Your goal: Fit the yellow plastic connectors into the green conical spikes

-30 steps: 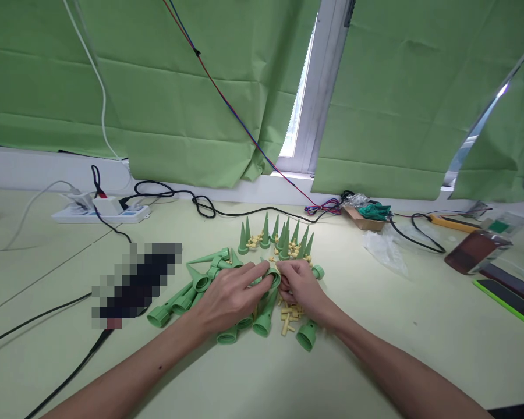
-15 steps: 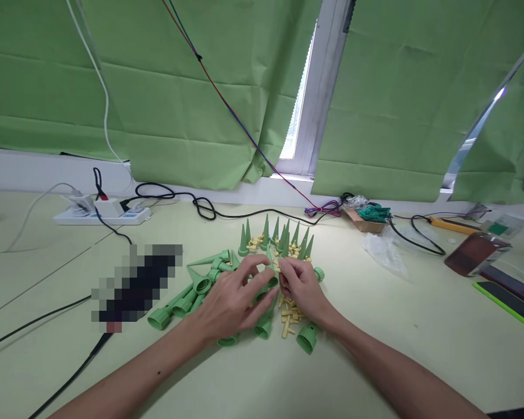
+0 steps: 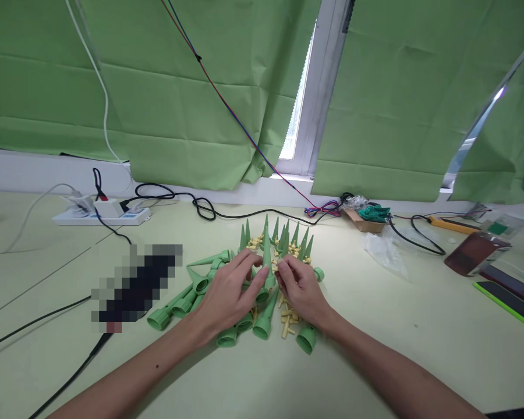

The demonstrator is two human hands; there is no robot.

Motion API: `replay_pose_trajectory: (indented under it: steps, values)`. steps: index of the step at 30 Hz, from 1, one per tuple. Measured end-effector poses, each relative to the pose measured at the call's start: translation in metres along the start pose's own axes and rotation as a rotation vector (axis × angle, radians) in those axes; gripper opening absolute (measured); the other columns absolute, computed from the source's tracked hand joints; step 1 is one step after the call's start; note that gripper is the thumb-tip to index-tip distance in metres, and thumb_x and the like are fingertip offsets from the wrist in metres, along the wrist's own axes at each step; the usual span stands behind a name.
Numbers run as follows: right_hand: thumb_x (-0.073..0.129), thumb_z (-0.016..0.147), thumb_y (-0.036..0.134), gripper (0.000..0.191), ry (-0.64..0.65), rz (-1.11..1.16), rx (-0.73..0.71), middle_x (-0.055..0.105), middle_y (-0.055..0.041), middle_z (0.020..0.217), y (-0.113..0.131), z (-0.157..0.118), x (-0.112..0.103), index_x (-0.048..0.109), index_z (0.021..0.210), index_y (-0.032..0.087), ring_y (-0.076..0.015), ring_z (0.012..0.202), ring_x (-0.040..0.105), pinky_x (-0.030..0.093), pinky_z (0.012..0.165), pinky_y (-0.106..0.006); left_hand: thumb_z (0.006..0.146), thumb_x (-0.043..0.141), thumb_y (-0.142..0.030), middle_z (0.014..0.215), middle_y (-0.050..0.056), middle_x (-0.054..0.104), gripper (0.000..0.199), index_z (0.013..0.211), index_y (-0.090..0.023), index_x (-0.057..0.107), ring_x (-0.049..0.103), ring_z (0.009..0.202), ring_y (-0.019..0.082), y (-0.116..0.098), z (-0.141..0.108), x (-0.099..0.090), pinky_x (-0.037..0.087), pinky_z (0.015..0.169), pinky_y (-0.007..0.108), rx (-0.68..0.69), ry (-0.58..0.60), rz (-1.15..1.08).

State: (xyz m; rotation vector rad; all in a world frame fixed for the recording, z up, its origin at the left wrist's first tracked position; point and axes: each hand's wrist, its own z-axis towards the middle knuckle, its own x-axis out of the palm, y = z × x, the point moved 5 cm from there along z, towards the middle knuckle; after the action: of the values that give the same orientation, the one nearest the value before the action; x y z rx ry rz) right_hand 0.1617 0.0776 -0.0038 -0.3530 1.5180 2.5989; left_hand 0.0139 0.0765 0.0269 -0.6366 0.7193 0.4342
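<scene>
My left hand [image 3: 230, 292] is closed on a green plastic plant-watering spike [image 3: 267, 251], which stands upright with its tip pointing up. Just right of it, my right hand [image 3: 304, 289] pinches a small yellow plastic fitting [image 3: 275, 266] close to the spike's side; whether the two touch, I cannot tell. Around my left hand lie several loose green spikes [image 3: 184, 304] with open cup ends. Yellow T-shaped fittings [image 3: 287, 327] are heaped below my right hand. Behind both hands, several spikes [image 3: 306, 244] stand upright with yellow fittings at their bases.
At the left are a white power strip [image 3: 102, 216] and a blurred dark object [image 3: 140, 285] with a cable. To the right lie a small cardboard box [image 3: 367, 221], a plastic bag [image 3: 386, 253], a brown bottle [image 3: 475, 254] and a green-edged phone [image 3: 510, 305].
The spike in my left hand has swung upright, and the left thumb and fingers have closed round its lower part. My right hand has hardly moved.
</scene>
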Motion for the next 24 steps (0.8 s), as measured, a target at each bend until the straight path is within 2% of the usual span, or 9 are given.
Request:
replay_pose_trajectory:
  steps: [8, 12, 17, 21, 24]
  values:
    - [0.037, 0.100, 0.043, 0.037, -0.009, -0.026, 0.005, 0.034, 0.0052, 0.058, -0.0030, -0.0002, 0.0005, 0.034, 0.070, 0.023, -0.0116, 0.051, 0.034, 0.030, 0.049, -0.025, 0.097, 0.044, -0.023, 0.083, 0.002, 0.050, 0.010, 0.088, -0.019, 0.048, 0.047, 0.068, 0.013, -0.0029, -0.0004, 0.0041, 0.041, 0.057, 0.024, 0.037, 0.011, -0.081]
    - [0.037, 0.100, 0.042, 0.038, -0.016, -0.033, 0.013, 0.032, 0.0058, 0.057, -0.0036, -0.0001, 0.0007, 0.031, 0.069, 0.023, -0.0112, 0.050, 0.032, 0.028, 0.049, -0.025, 0.096, 0.046, -0.023, 0.088, 0.003, 0.051, 0.007, 0.091, -0.019, 0.048, 0.048, 0.066, 0.012, -0.0035, -0.0007, 0.0055, 0.041, 0.055, 0.024, 0.070, 0.013, -0.078]
    - [0.037, 0.101, 0.039, 0.038, -0.013, -0.060, 0.018, 0.032, 0.0058, 0.057, -0.0046, 0.0005, 0.0005, 0.031, 0.067, 0.022, -0.0106, 0.050, 0.032, 0.027, 0.049, -0.025, 0.095, 0.049, -0.020, 0.098, 0.006, 0.051, 0.002, 0.094, -0.019, 0.050, 0.052, 0.072, 0.012, -0.0075, -0.0016, 0.0033, 0.044, 0.060, 0.024, 0.166, -0.013, -0.024]
    - [0.037, 0.101, 0.037, 0.039, -0.012, -0.088, 0.023, 0.034, 0.0054, 0.055, -0.0067, 0.0015, 0.0007, 0.033, 0.065, 0.021, -0.0106, 0.051, 0.032, 0.026, 0.050, -0.025, 0.094, 0.045, -0.015, 0.104, 0.008, 0.051, 0.019, 0.112, -0.019, 0.051, 0.050, 0.065, 0.010, -0.0093, -0.0043, 0.0057, 0.042, 0.059, 0.024, 0.261, 0.025, 0.049]
    - [0.037, 0.100, 0.036, 0.040, -0.022, -0.098, 0.027, 0.034, 0.0053, 0.054, -0.0071, 0.0021, 0.0007, 0.032, 0.063, 0.021, -0.0105, 0.051, 0.033, 0.026, 0.050, -0.026, 0.094, 0.040, -0.010, 0.105, 0.009, 0.051, 0.026, 0.115, -0.020, 0.051, 0.047, 0.062, 0.010, -0.0100, -0.0063, 0.0075, 0.037, 0.052, 0.023, 0.327, 0.028, 0.102]
